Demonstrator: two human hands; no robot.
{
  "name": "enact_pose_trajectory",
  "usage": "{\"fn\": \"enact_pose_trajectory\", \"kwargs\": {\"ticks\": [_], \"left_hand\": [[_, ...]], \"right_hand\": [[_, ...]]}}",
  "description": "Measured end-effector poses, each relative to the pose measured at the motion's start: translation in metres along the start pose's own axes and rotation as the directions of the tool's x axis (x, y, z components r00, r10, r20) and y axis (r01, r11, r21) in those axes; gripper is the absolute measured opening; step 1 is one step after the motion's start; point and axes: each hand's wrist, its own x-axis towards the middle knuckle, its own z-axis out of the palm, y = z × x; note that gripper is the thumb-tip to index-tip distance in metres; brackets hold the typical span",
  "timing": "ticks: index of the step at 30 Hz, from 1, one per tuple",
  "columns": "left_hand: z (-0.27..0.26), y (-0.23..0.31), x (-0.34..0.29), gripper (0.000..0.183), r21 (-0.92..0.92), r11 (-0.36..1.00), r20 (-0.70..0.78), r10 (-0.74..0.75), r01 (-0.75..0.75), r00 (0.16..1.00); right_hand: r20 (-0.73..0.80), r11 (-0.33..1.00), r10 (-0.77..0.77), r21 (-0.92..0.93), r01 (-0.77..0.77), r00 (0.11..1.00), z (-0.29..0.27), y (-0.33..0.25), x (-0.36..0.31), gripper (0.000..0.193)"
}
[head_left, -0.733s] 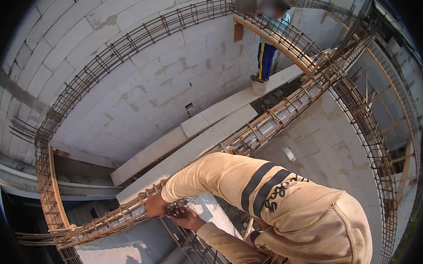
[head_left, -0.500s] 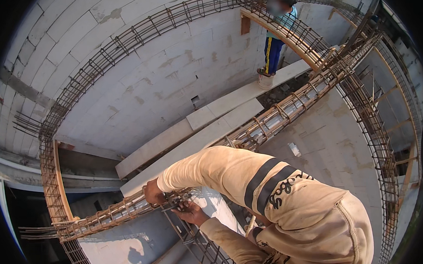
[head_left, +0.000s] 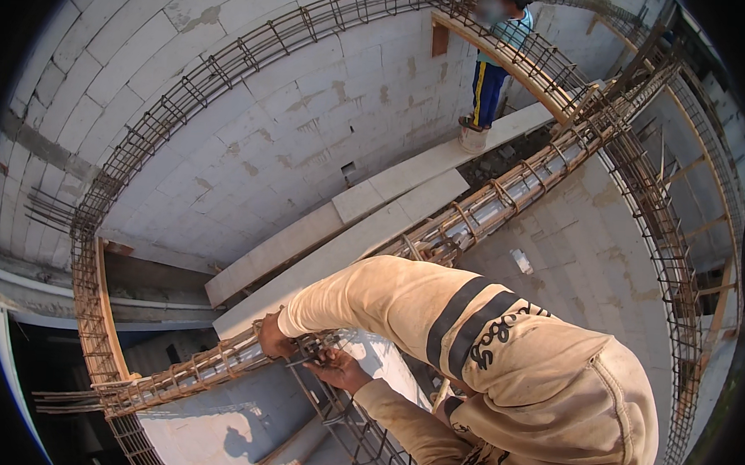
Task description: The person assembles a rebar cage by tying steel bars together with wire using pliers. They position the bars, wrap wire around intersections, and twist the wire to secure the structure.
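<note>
My right arm, in a beige sleeve (head_left: 378, 295) with dark stripes, reaches across to the left. Its hand (head_left: 275, 340) is closed at the joint of two steel reinforcement cages, and what lies in its fingers is hidden. Just to the right, my left hand (head_left: 339, 370) has its fingers curled against the bars of the lower cage (head_left: 362, 436), which runs down toward the lower edge. Whether it grips a bar or something smaller cannot be made out. A long rusty cage (head_left: 204, 375) lies along the wall top, passing under my right arm.
A person (head_left: 489, 84) stands on an upturned bucket (head_left: 473, 140) at the far side. Rebar cages top the block walls (head_left: 285, 129) all around. Pale planks (head_left: 339, 231) span the gap below. Protruding bar ends (head_left: 66, 402) stick out at left. A timber formwork board (head_left: 109, 321) stands nearby.
The view has shifted slightly, so the surroundings sit a little farther right. Both hands stay at the same joint, with only small movement.
</note>
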Motion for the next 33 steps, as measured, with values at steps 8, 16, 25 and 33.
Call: {"fn": "enact_pose_trajectory", "kwargs": {"ticks": [8, 16, 25, 33], "left_hand": [[0.005, 0.0, -0.005, 0.035, 0.017, 0.998, 0.037, -0.068, 0.068, 0.997], [0.016, -0.005, -0.015, 0.042, 0.301, 0.954, -0.049, 0.014, 0.002, 0.999], [0.009, -0.002, -0.013, 0.031, 0.298, 0.954, -0.02, 0.048, -0.04, 0.999], [0.007, -0.004, -0.01, 0.036, 0.294, 0.956, -0.009, 0.031, -0.027, 0.999]], "right_hand": [[-0.312, 0.993, -0.103, 0.022, 0.115, 0.944, 0.019, 0.0, -0.022, 0.033], [-0.471, 0.976, -0.21, -0.047, 0.213, 0.857, 0.034, -0.001, -0.043, 0.03], [-0.335, 0.969, -0.23, -0.162, 0.184, 0.914, 0.02, 0.002, -0.023, 0.03], [-0.526, 0.937, -0.321, -0.297, 0.184, 0.787, 0.029, -0.003, -0.036, 0.021]]}}
